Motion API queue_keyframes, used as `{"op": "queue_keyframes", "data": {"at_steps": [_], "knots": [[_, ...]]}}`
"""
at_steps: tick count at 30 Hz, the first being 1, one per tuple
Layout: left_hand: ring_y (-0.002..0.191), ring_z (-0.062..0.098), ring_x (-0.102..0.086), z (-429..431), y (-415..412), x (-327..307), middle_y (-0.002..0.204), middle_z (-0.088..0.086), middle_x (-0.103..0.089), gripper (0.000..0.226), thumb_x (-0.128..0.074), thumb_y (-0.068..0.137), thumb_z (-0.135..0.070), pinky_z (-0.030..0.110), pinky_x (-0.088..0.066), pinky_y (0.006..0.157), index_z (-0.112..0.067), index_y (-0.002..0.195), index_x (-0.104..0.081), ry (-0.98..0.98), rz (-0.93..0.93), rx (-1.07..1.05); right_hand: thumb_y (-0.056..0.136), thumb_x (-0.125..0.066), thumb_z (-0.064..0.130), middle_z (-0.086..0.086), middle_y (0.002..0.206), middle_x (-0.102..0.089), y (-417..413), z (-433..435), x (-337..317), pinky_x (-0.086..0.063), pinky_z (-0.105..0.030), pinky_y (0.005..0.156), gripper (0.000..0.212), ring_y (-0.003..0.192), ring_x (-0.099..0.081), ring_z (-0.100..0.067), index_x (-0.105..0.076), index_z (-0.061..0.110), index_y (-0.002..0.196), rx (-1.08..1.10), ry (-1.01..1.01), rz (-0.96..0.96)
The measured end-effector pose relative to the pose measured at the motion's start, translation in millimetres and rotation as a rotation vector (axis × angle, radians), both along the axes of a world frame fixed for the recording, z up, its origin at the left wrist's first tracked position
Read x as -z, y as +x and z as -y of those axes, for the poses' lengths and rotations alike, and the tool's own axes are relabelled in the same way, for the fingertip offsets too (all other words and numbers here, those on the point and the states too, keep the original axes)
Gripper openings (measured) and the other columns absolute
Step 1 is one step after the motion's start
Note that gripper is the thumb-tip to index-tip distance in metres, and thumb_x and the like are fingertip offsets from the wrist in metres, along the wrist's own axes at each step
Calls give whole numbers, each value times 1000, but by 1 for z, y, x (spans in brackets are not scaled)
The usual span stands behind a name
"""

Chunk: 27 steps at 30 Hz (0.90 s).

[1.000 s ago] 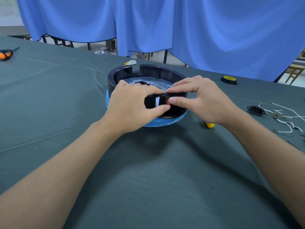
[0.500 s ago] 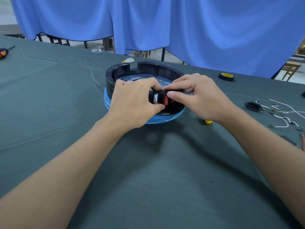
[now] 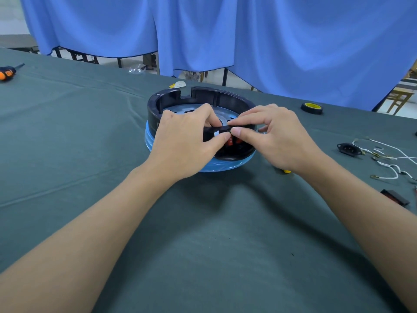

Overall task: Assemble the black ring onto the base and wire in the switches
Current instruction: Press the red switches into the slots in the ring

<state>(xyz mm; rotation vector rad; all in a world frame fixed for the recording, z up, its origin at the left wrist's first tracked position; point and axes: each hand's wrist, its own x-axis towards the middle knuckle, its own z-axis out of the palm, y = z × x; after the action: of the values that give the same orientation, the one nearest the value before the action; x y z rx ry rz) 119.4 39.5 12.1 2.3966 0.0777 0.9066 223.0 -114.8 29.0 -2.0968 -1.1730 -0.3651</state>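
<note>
The black plastic ring (image 3: 203, 96) is seated on the blue-wrapped round base (image 3: 225, 166), which is set on the dark green tablecloth (image 3: 203, 245) a little beyond the middle of the view. A red rocker switch (image 3: 230, 141) is seen in the ring's near wall, at about 5 o'clock on the ring, and is largely covered by fingers. The wall beside it is gripped by the left hand (image 3: 185, 143), with the thumb outside and the curled fingers hooked over the rim. The switch is pinched by the right hand (image 3: 279, 136): the forefinger is laid along the top of the rim and the thumb tip is pressed on the outer face.

A yellow tip (image 3: 286, 171) is glimpsed under the right wrist. Just behind the ring, at 12 o'clock, a small white and yellow piece (image 3: 178, 84) is seen. A black tape roll with a yellow core (image 3: 311, 108) is placed at 2 o'clock. At 3 o'clock a black power socket (image 3: 348, 149) is laid, with white wires with metal terminals (image 3: 391, 164) beside it. A small dark block (image 3: 394, 197) is found at 4 o'clock. An orange-and-black screwdriver (image 3: 6, 72) is seen well apart at 10 o'clock. Blue curtains (image 3: 293, 41) are hung beyond the table.
</note>
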Motion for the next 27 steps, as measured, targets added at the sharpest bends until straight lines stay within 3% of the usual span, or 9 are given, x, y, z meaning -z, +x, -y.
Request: {"op": "queue_keyframes", "data": {"at_steps": [3,7,11,14,15,19,23,27], "knots": [[91,20,-69,1,1,2,88,-6,-75,24,-69,84,-37,47,-41,97,-14,89,-63,-3,24,-25,86,-70,23,19,92,-65,1,-1,2,-35,0,74,16,88,-47,23,-77,27,100,9,25,-18],[88,17,-67,7,2,-1,83,-8,-74,27,-64,75,-45,46,-43,93,-19,84,-64,-75,5,-88,85,-70,23,17,93,-67,-1,-2,3,-38,-4,74,15,87,-49,21,-77,28,98,18,30,-39],[86,16,-65,8,4,-4,81,-8,-73,19,-73,77,-40,46,-44,92,-22,81,-66,-134,1,-121,85,-70,24,14,96,-70,-3,-3,0,-39,-5,74,14,88,-53,12,-77,29,97,41,23,-63],[88,16,-66,9,5,-5,83,-8,-73,19,-75,78,-39,47,-44,93,-23,80,-67,-133,4,-131,85,-69,28,15,99,-71,-7,-4,-1,-47,-30,86,13,98,-57,-2,-77,33,95,87,27,-76],[88,16,-66,8,4,-4,84,-8,-74,19,-74,79,-40,47,-44,93,-22,81,-67,-127,4,-119,85,-69,29,16,99,-70,-7,-4,-1,-47,-32,86,13,99,-56,-1,-76,34,95,93,26,-77],[82,17,-68,3,-1,0,76,-10,-72,19,-61,87,-33,50,-45,93,-15,85,-67,-88,29,-11,91,-63,22,18,98,-68,-6,-1,2,-39,-7,77,16,89,-50,18,-76,26,99,39,44,-84],[74,19,-66,3,-1,2,69,-10,-69,27,-53,89,-37,52,-47,88,-15,84,-67,-68,79,5,93,-61,20,18,113,-62,-6,3,9,-47,-34,97,20,106,-58,-5,-73,23,109,32,104,-107],[73,19,-62,8,1,3,76,-5,-73,34,-55,84,-50,50,-47,84,-22,92,-72,0,122,-89,93,-61,12,10,114,-63,-4,4,11,-51,-32,89,19,93,-63,-10,-74,15,106,32,148,-59]]}}
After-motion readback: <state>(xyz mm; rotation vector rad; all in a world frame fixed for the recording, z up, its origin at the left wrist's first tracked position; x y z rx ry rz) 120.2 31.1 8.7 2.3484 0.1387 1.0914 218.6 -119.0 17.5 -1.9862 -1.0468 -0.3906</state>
